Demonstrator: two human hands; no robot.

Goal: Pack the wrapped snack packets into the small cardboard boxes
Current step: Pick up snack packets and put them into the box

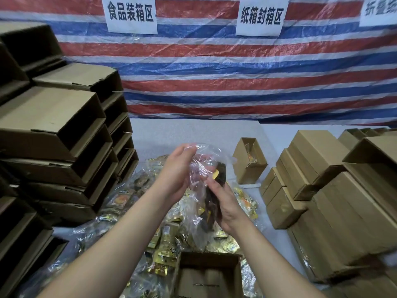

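While both hands are raised above an open small cardboard box (209,274) at the near edge of the tabletop (193,132), they hold a clear plastic bag (204,168) of dark snack packets (214,203). The left hand (176,175) has its grip pinching the bag's upper edge; the right hand (225,207) has its grip curled round the packets. Beyond the box lies a heap of gold wrapped packets (167,233). Left of it stand stacked open cartons (53,125), right of it closed boxes (300,175).
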